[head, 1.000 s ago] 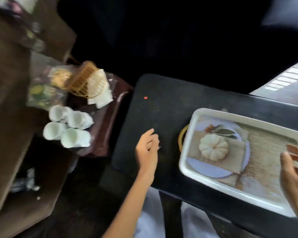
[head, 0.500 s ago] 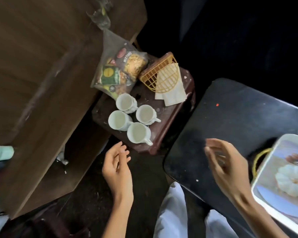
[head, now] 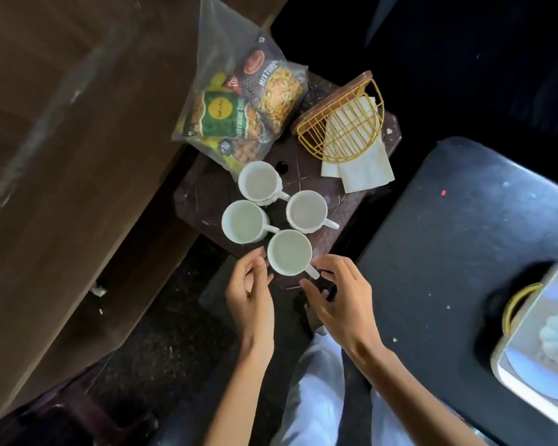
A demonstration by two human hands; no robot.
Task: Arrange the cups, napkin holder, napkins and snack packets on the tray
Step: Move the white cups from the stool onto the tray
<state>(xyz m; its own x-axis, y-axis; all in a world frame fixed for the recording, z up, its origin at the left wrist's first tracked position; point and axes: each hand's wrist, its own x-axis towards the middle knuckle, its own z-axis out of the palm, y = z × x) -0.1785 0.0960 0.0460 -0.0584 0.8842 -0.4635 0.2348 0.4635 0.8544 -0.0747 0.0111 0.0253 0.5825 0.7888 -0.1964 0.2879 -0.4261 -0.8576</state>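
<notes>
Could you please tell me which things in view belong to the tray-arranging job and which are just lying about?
Job: four white cups, snack packets, napkin holder, napkins, tray, left hand, right hand.
Lying about: brown stool, black table.

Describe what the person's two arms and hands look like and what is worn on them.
Both arms are bare from the forearm down: no sleeves, gloves, watch or bracelets show. The left hand and right hand show no rings, and the fingernails look short and unpainted. Pale bluish-white clothing covers the lap below them.
</notes>
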